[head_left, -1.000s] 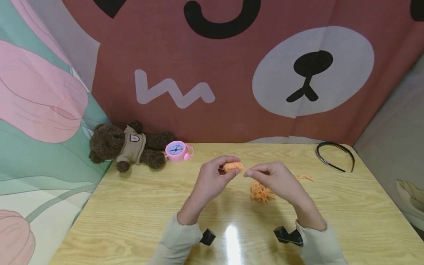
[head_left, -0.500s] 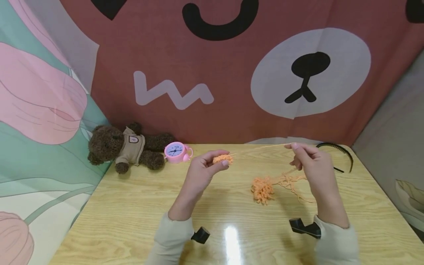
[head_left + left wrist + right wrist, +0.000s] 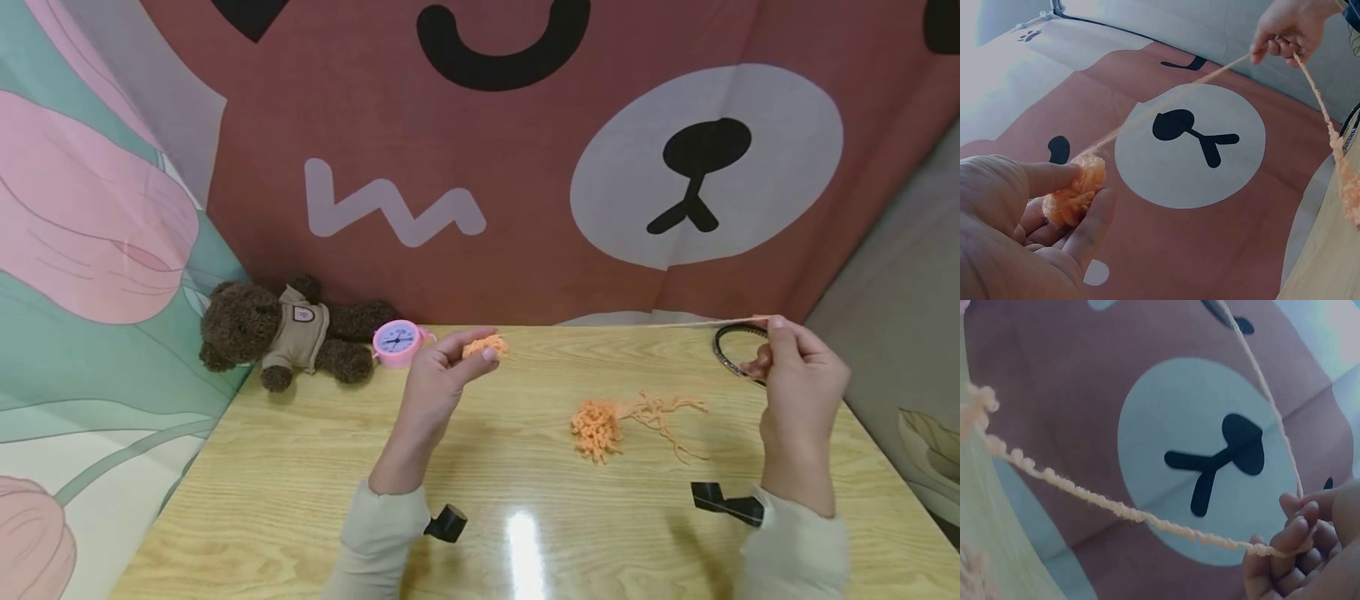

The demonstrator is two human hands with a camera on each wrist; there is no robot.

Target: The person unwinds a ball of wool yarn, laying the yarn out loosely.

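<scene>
My left hand (image 3: pixel 435 383) pinches a small orange wad of yarn (image 3: pixel 1079 194) between thumb and fingers, above the table. A taut strand of orange yarn (image 3: pixel 1166 103) runs from that wad across to my right hand (image 3: pixel 806 379), raised at the far right, which grips it between thumb and curled fingers. In the right wrist view a thicker, crinkled length of yarn (image 3: pixel 1125 511) leads from the right hand down toward the table. Between the hands, on the table, lies a curly orange yarn bundle (image 3: pixel 597 429) with loose strands trailing to its right.
On the wooden table (image 3: pixel 300 483), a brown teddy bear (image 3: pixel 303 329) lies at the back left beside a pink alarm clock (image 3: pixel 397 342). A black headband (image 3: pixel 731 350) lies at the back right, partly behind my right hand. A printed cloth (image 3: pixel 525 208) hangs behind the table.
My right hand has moved from beside the left hand far out to the right, drawing the yarn taut. My left hand has shifted slightly left and up, still pinching the wad.
</scene>
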